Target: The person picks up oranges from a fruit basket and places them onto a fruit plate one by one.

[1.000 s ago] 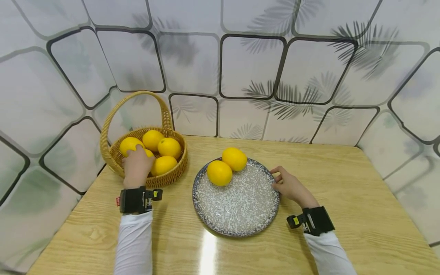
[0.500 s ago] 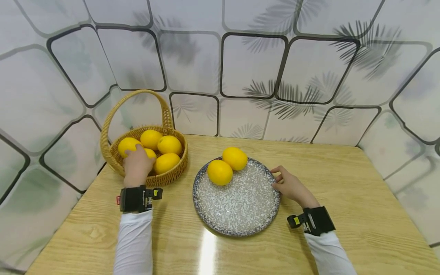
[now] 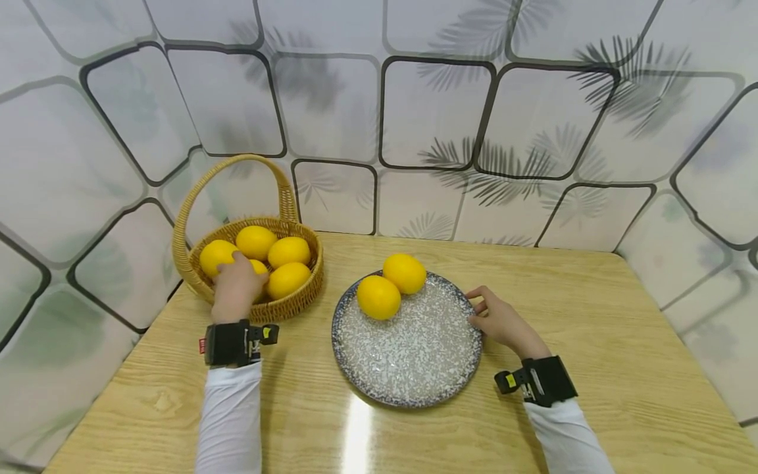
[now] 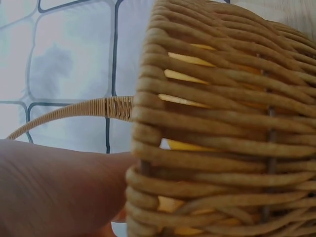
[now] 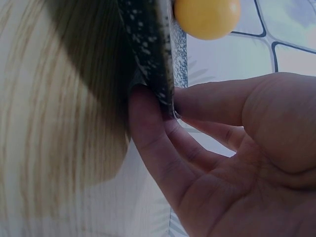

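In the head view, my left hand (image 3: 237, 289) reaches over the near left rim of a wicker basket (image 3: 299, 304). Its fingers and thumb straddle a lemon (image 3: 259, 267) that the hand partly covers. Around it lie several other lemons (image 3: 287, 281). The left wrist view shows mostly the woven wall (image 4: 222, 123), which hides the fingertips. My right hand (image 3: 503, 322) pinches the right rim of a speckled grey plate (image 3: 420, 349), thumb above and fingers underneath, as the right wrist view shows. Two lemons (image 3: 379, 297) sit together at the plate's back left.
The basket's tall arched handle (image 3: 231, 168) rises behind the left hand. A wooden table (image 3: 592, 316) carries the basket and plate. A patterned wall covering (image 3: 438, 118) stands right behind the table and along both sides.
Lemons in the basket have shifted: the back ones slid slightly left, and the front right one moved up and right. The left hand stays nearly in place; the right hand and plate hold still.
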`<action>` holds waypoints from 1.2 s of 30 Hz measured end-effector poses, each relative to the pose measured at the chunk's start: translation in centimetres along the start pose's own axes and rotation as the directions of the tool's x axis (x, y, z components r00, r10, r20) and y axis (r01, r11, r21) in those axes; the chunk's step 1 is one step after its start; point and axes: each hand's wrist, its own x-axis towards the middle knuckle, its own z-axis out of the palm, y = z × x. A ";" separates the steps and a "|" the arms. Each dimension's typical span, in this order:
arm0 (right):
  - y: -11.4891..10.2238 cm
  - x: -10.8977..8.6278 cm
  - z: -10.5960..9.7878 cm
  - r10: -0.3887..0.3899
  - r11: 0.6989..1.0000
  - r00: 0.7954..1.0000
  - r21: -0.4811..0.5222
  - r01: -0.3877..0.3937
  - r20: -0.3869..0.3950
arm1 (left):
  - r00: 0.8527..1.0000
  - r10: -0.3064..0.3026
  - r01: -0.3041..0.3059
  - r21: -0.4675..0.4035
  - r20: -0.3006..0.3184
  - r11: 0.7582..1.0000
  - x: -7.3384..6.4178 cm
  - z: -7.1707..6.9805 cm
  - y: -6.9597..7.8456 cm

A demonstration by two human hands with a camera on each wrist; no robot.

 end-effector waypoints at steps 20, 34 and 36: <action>0.1 0.0 -0.1 -0.004 1.000 1.000 0.010 0.004 0.004 | 0.990 0.018 -0.034 -0.113 -0.143 0.993 0.4 -0.4 0.0; 0.2 0.1 0.1 -0.019 1.000 1.000 0.003 0.019 -0.003 | 0.976 0.030 -0.072 -0.189 -0.215 0.979 0.1 -0.8 0.5; 0.2 0.1 0.1 -0.019 1.000 1.000 0.003 0.019 -0.003 | 0.976 0.034 -0.078 -0.197 -0.217 0.977 0.0 -0.9 0.5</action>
